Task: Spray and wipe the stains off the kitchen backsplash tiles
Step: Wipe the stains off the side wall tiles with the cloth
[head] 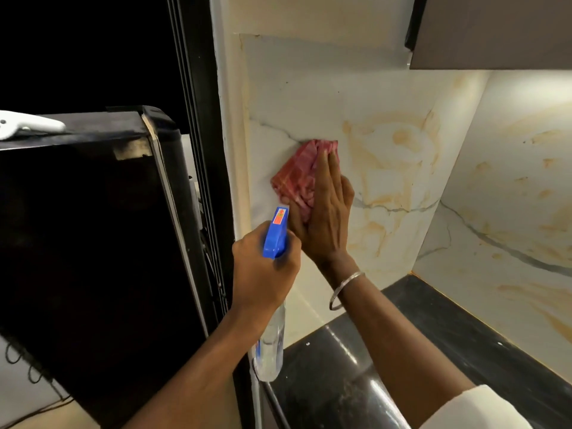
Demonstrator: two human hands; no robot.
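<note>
Nearest the camera, the left hand point(266, 267) has its fingers curled round the neck of a spray bottle point(270, 348). The back of the hand faces the lens, so the fingertips themselves are hidden. The bottle's blue trigger head point(276, 232) stands above the knuckles with its nozzle aimed up at the wall, and its clear body hangs below the wrist. The forearm runs in from the lower left.

Just beyond, the right hand point(325, 212) lies flat, its fingers point(326, 168) straight, pressed together and pointing up. The palm presses a red checked cloth point(295, 179) against the backsplash tile point(309, 97). The thumb point(284, 200) spreads out to the left under the cloth's lower edge. A silver bangle point(345, 289) rings the wrist, and a white sleeve point(473, 410) covers the arm at the bottom right.

Tan and orange marks point(399, 137) spread over the tile to the right of the cloth. Whether they are stains or veining cannot be told.

A black polished countertop point(402, 351) lies under the right arm. A black refrigerator point(93, 243) stands close on the left, with a black frame point(198, 88) between it and the tile. A brown wall cabinet point(495, 32) hangs at the upper right.
</note>
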